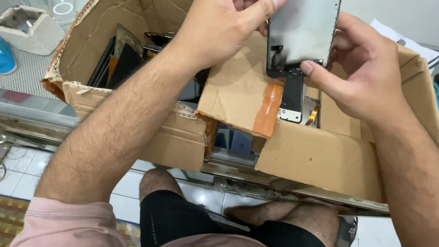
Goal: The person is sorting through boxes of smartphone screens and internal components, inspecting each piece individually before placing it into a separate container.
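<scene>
Two hands: left hand [222, 26] and right hand [364, 72] pinch one screen [303, 25], fingers closed on its side edges.
Place: above the box [322, 159], at the surface's near edge.
Handling: likely light, stiff, fragile; edges look safest.

The flat grey phone screen panel [303, 30] is cut off by the top edge of the picture, so its upper end cannot be seen. The left hand [222, 26] hides part of its left side. Inside the torn brown cardboard box [327, 159], the dark flat panels [122, 56] overlap and their number is not clear.
</scene>
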